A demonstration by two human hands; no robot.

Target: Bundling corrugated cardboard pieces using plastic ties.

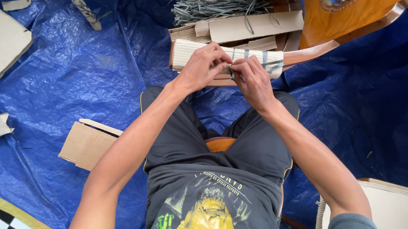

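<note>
Grip: left hand (201, 67) lies over the top of a pale, ribbed bundle of stacked cardboard strips (189, 52), fingers curled and pressing it down; right hand (253, 79) meets it at the middle, fingertips pinched together on a thin grey-blue plastic strap (232, 68) that wraps the bundle; both hands closed, neither spread.

Bundle: lying on its side across the edge of a glossy brown wooden chair seat (313, 53), directly under both hands, one end poking out past the left hand, the other past the right; more grey-blue bands (264, 57) already circle the right end.

Doing it well: by my reading, the left hand should hold the stack square so the strips cannot fan; the right should draw the strap taut close to the bundle before fixing it; slack there would loosen the whole stack.

Just beyond: flat beige cardboard pieces (253, 26) piled on the seat, touching the bundle's far side; behind them a tangle of loose grey straps (216, 5).

Further out: crinkled blue plastic tarpaulin (72, 81) over the floor; folded brown cardboard sheet (87, 143) beside the left thigh; torn scraps well apart at left.
</note>
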